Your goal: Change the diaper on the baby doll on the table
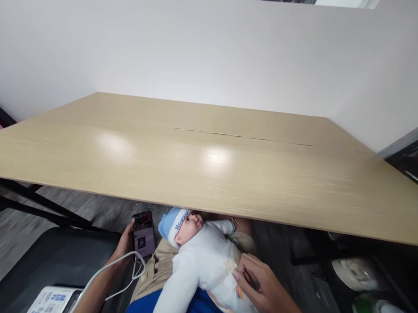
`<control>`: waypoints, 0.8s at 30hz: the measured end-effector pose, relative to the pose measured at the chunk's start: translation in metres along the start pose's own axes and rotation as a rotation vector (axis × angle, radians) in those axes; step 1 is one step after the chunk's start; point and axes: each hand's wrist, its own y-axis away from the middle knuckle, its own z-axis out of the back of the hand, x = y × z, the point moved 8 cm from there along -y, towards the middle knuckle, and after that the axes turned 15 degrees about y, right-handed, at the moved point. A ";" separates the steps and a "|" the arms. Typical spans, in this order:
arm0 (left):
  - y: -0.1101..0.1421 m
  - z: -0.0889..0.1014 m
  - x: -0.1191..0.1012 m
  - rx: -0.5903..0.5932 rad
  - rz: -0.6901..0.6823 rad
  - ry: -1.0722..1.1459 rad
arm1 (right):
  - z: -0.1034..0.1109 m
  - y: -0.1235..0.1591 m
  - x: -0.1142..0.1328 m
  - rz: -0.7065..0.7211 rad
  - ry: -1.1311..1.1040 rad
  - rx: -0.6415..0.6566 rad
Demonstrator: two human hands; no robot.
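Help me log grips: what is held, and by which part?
The left hand holds the phone by its left edge. The right hand touches the doll at its belly; whether it grips is unclear.

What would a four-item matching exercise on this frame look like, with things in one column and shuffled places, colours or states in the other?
Things:
1. Doll
2. Phone
3. Hat
4. Right hand

Places, colours or states:
A. Blue and white, worn on a head
B. Fingers at the front of white clothing
C. Held in the left hand
D. Lying across the person's lap

Right pairs: 1-D, 2-C, 3-A, 4-B.
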 end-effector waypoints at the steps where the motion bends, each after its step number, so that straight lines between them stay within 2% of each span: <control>1: 0.003 -0.004 -0.001 0.031 0.003 -0.020 | 0.000 0.001 0.005 0.026 0.000 0.006; 4: 0.016 -0.016 -0.004 0.114 0.028 -0.038 | 0.002 0.002 0.004 0.023 0.019 -0.051; 8: 0.034 -0.032 -0.010 0.200 0.027 0.045 | 0.004 0.002 -0.031 -0.126 0.091 -0.173; 10: 0.041 -0.041 -0.011 0.248 0.022 0.080 | -0.003 0.000 -0.042 -0.151 0.090 -0.129; 12: 0.047 -0.047 -0.010 0.244 0.018 0.092 | -0.010 -0.002 -0.043 -0.134 0.058 -0.065; 17: 0.049 -0.048 -0.013 0.179 -0.028 0.041 | -0.006 -0.004 -0.027 -0.065 0.014 -0.066; 21: 0.043 -0.048 -0.015 0.254 -0.036 -0.061 | 0.005 0.005 -0.007 -0.012 0.001 -0.088; 24: 0.042 -0.051 -0.017 0.319 -0.072 -0.105 | 0.005 0.015 0.019 0.108 -0.037 -0.023</control>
